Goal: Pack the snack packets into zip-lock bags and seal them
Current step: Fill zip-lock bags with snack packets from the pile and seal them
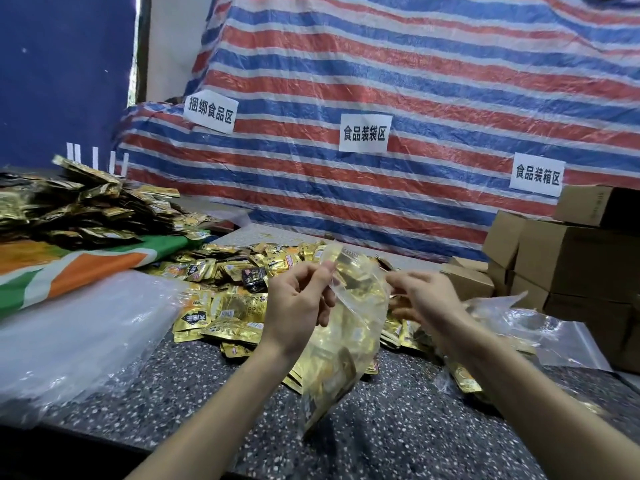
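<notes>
A person holds a clear plastic zip-lock bag (pixel 346 327) upright above a dark speckled stone tabletop (pixel 194 386), its bottom hanging just over the surface and its body stuffed with gold packets. The left hand (pixel 294 306) pinches the bag's upper left corner between thumb and forefinger, the other fingers loosely curled. The right hand (pixel 429 303) is at the upper right corner, its thumb and forefinger closed on the edge of the bag's mouth, though blur softens the fingertips. Behind and below the bag lies a loose heap of gold foil snack packets (pixel 235 271), spread across the table. A pile of empty clear plastic bags (pixel 76 334) lies to the left, beside an orange, white and green sheet (pixel 69 268) that carries a taller mound of gold packets (pixel 86 206). To the right are crumpled clear bags (pixel 519 323) and stacked brown cardboard boxes (pixel 568 251). A red, white and blue striped tarpaulin (pixel 381 81) hangs behind, bearing three white paper labels (pixel 363 133).
</notes>
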A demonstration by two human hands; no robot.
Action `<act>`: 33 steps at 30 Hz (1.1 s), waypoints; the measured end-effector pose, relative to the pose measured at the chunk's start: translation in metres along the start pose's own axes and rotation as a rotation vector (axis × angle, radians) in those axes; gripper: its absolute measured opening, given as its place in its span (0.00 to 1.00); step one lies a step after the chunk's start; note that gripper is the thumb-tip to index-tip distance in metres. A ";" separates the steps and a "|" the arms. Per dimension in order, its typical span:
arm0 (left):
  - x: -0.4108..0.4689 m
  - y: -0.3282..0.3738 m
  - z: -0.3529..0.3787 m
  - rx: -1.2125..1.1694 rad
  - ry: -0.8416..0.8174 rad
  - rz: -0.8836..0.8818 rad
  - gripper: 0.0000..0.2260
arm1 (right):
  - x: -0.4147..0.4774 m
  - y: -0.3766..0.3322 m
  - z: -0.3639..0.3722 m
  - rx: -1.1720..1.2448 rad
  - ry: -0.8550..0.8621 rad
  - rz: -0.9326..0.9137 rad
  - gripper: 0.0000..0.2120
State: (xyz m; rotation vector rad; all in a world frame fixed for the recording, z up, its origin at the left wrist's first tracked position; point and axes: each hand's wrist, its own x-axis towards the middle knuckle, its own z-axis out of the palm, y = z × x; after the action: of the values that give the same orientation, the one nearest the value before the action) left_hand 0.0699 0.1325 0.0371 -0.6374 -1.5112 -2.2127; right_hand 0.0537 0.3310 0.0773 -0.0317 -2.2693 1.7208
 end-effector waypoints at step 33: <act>-0.013 0.013 0.002 0.054 -0.020 -0.140 0.15 | 0.000 -0.011 -0.027 0.461 0.072 0.346 0.05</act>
State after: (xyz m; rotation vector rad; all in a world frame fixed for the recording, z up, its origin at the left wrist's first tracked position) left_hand 0.0879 0.1308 0.0399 -0.5531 -1.6668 -2.2644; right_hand 0.0625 0.3535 0.0941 -0.4011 -1.8443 2.3376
